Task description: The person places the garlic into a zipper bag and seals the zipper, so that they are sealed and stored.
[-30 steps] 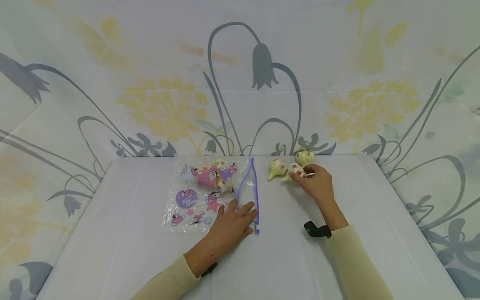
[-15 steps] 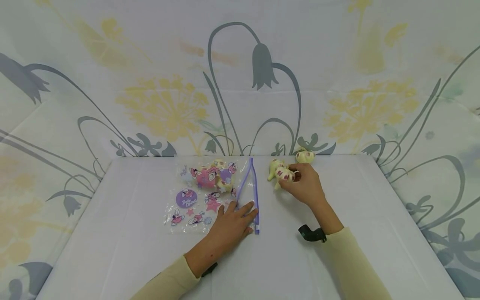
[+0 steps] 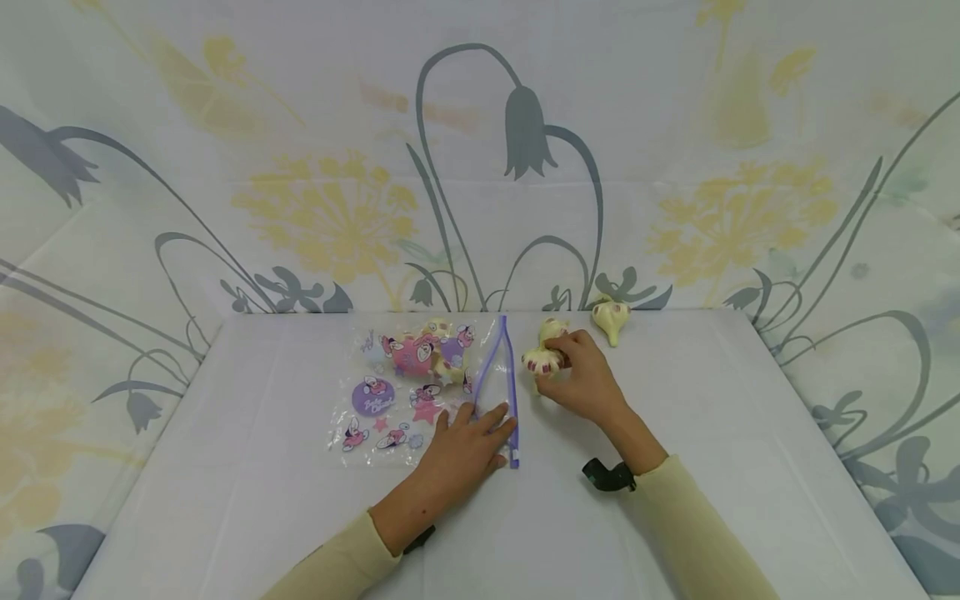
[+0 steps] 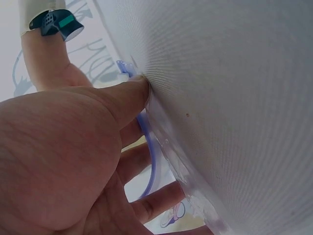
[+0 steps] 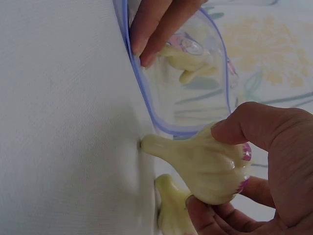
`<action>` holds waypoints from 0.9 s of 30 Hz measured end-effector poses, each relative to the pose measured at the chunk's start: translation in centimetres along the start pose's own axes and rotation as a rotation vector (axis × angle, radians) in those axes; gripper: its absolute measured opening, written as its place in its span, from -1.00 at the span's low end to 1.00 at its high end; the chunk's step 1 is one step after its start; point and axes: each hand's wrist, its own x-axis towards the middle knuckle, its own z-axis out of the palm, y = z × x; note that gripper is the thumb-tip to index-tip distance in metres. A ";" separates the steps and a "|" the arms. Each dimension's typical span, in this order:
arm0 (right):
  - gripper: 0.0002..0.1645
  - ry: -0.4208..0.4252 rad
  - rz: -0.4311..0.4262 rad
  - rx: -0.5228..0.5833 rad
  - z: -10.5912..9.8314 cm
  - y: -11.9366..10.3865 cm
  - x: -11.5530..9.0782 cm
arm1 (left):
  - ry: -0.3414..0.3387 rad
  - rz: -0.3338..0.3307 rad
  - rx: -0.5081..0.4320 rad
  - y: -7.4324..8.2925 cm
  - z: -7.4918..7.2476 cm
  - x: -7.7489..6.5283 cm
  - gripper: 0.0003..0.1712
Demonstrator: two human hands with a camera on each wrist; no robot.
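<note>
A clear zip bag (image 3: 372, 398) with purple and pink cartoon prints lies on the table, its purple zip edge (image 3: 512, 383) facing right. My left hand (image 3: 459, 450) rests on the bag beside its mouth, fingers spread and straight. In the right wrist view the mouth stands open, left fingertips pressing its lower edge, and a garlic bulb (image 5: 188, 62) shows inside. Between thumb and fingers, my right hand (image 3: 588, 379) holds a cream garlic bulb (image 5: 210, 166) with purple marks, just right of the mouth. Another garlic bulb (image 3: 553, 328) lies right behind it.
A further garlic bulb (image 3: 611, 318) lies at the table's back edge, right of the hands. Patterned fabric (image 3: 480, 167) rises behind the white table (image 3: 225, 467). Dark wrist cameras (image 3: 609, 475) sit at the wrists.
My right hand has moved left with its garlic bulb, from beside the other bulbs to near the bag's mouth. The bulb at the back edge has turned. My left hand stays put.
</note>
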 end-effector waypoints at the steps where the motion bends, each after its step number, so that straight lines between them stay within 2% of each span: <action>1: -0.30 -0.003 -0.004 0.003 0.1 0.0 0.0 | 0.003 0.002 0.001 0.0 0.0 0.0 -0.38; 8: -0.27 -0.010 -0.061 0.015 1.0 -0.5 0.3 | 0.008 -0.002 0.000 0.1 -0.3 -0.1 -0.38; 14: -0.25 -0.021 -0.067 0.032 1.8 -1.1 0.4 | -0.007 -0.003 0.010 0.2 -0.4 -0.1 -0.38; 21: -0.31 -0.027 -0.107 -0.002 3.1 -1.3 0.5 | -0.002 -0.003 0.034 0.1 -0.2 -0.1 -0.38; 27: -0.34 -0.036 -0.121 0.011 3.9 -1.3 0.7 | 0.018 0.007 0.053 0.0 0.1 0.0 -0.37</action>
